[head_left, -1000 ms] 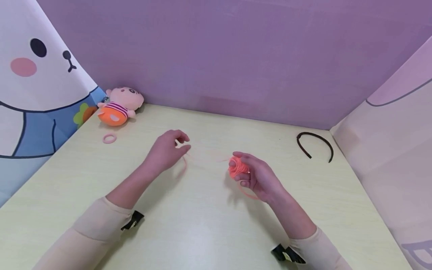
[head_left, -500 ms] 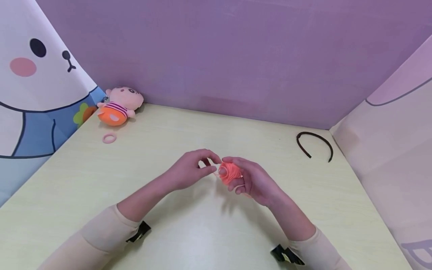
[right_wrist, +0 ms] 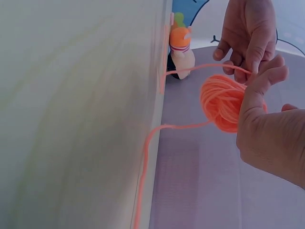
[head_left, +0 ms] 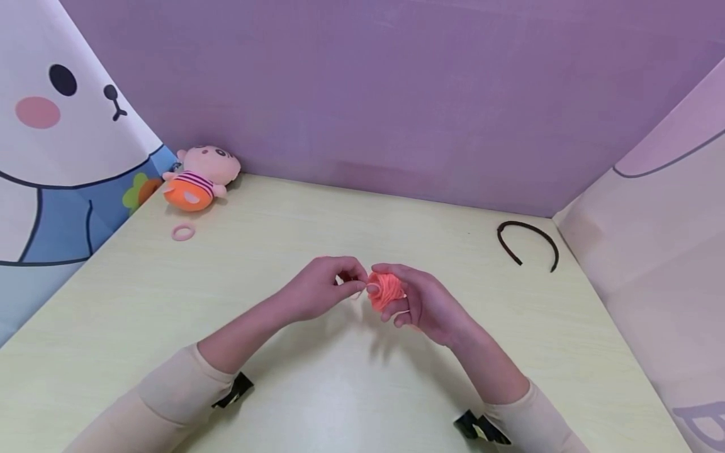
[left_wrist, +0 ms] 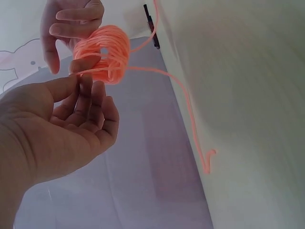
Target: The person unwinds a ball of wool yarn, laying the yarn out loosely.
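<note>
A small coil of coral-orange yarn [head_left: 387, 290] is held up over the table in my right hand [head_left: 427, 302], its fingers curled round it. Close at its left side, my left hand [head_left: 325, 287] pinches a strand between thumb and index finger. In the left wrist view the wound yarn [left_wrist: 114, 47] shows a hole in its middle, and a loose tail [left_wrist: 188, 105] trails from it down to the table. The right wrist view shows the yarn [right_wrist: 223, 102] with two strands running off, one past the left hand's fingertips [right_wrist: 255, 67].
A plush doll [head_left: 198, 179] in orange shorts lies at the back left of the table, with a pink ring [head_left: 183, 232] in front of it. A dark headband [head_left: 529, 226] lies at the back right. Purple and printed walls [head_left: 362, 94] enclose the table.
My left hand has come from the left to the yarn coil, and its thumb and finger have closed on a strand. The right hand has moved slightly left and holds the coil throughout.
</note>
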`<action>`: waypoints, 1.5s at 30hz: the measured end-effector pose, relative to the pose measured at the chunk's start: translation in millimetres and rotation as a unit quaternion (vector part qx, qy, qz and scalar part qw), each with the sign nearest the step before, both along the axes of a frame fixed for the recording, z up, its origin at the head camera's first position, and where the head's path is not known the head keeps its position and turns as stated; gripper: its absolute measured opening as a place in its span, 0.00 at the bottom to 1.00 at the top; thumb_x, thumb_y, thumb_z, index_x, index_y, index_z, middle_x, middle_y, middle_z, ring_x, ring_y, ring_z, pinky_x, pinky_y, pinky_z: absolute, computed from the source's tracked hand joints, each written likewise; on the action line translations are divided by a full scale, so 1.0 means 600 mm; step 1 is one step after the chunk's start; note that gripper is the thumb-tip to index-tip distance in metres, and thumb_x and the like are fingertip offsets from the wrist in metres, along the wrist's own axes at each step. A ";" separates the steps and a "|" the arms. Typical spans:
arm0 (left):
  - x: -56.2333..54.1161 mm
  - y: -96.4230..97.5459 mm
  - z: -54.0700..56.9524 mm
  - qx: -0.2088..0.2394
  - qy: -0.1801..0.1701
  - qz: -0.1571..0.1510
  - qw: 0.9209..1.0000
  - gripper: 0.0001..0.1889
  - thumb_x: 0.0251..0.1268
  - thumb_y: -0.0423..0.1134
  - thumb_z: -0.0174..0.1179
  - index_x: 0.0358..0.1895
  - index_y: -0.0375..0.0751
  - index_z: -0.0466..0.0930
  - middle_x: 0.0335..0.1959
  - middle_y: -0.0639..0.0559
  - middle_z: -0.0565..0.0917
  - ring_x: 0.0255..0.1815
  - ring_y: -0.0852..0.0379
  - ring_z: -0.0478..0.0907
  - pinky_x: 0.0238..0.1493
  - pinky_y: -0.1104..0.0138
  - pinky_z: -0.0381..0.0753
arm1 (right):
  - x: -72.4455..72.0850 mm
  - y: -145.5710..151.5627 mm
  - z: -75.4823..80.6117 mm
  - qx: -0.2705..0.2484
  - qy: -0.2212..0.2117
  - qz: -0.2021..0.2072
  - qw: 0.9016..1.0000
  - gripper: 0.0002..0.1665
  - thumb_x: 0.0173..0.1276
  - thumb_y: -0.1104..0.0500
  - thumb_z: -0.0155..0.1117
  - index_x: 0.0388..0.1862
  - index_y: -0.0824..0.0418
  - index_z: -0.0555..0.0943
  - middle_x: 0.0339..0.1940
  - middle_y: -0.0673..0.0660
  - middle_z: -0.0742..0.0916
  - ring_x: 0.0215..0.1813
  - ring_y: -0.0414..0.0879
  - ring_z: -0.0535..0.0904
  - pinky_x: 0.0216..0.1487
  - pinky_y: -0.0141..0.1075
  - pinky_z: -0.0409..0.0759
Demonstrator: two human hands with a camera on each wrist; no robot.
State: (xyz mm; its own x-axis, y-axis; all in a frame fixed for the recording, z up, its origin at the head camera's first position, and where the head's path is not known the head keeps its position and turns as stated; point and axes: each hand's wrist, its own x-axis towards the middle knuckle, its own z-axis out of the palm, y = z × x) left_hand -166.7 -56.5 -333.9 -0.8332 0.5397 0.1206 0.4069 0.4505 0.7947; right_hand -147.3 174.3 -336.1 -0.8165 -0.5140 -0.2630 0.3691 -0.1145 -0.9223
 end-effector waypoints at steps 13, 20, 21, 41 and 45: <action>-0.018 -0.025 0.005 -0.015 -0.013 0.040 0.999 0.02 0.75 0.36 0.58 0.40 0.45 0.79 0.39 0.51 0.83 0.40 0.54 0.76 0.37 0.61 0.75 | -0.005 0.003 0.001 -0.012 0.000 -0.077 0.997 0.29 0.81 0.51 0.47 0.74 0.63 0.65 0.48 0.54 0.85 0.27 0.43 0.85 0.27 0.29 0.79; -0.033 -0.042 0.007 -0.019 -0.023 0.078 0.997 0.03 0.75 0.35 0.54 0.42 0.43 0.78 0.41 0.50 0.85 0.43 0.53 0.79 0.38 0.60 0.76 | -0.006 0.004 0.002 -0.016 0.000 -0.095 0.995 0.28 0.81 0.52 0.47 0.73 0.64 0.65 0.44 0.51 0.86 0.26 0.42 0.84 0.27 0.29 0.78; -0.035 -0.045 0.009 -0.017 -0.025 0.087 0.996 0.04 0.76 0.35 0.54 0.42 0.42 0.78 0.41 0.50 0.85 0.43 0.53 0.79 0.38 0.60 0.76 | -0.006 0.005 0.002 -0.015 -0.001 -0.095 0.995 0.28 0.81 0.52 0.47 0.73 0.64 0.65 0.44 0.51 0.86 0.26 0.42 0.84 0.27 0.29 0.78; -0.056 -0.071 0.024 0.110 -0.062 0.262 0.957 0.07 0.78 0.35 0.43 0.48 0.35 0.69 0.47 0.39 0.81 0.43 0.47 0.80 0.37 0.61 0.72 | -0.006 0.005 0.003 -0.017 -0.002 -0.127 0.992 0.26 0.81 0.54 0.45 0.73 0.63 0.64 0.43 0.51 0.85 0.25 0.42 0.84 0.26 0.29 0.77; -0.059 -0.074 0.023 0.120 -0.077 0.272 0.952 0.08 0.78 0.35 0.43 0.50 0.35 0.67 0.49 0.38 0.80 0.45 0.46 0.79 0.38 0.61 0.71 | -0.007 0.007 0.004 -0.018 -0.005 -0.146 0.989 0.25 0.82 0.56 0.44 0.73 0.62 0.65 0.43 0.51 0.85 0.25 0.41 0.84 0.26 0.28 0.77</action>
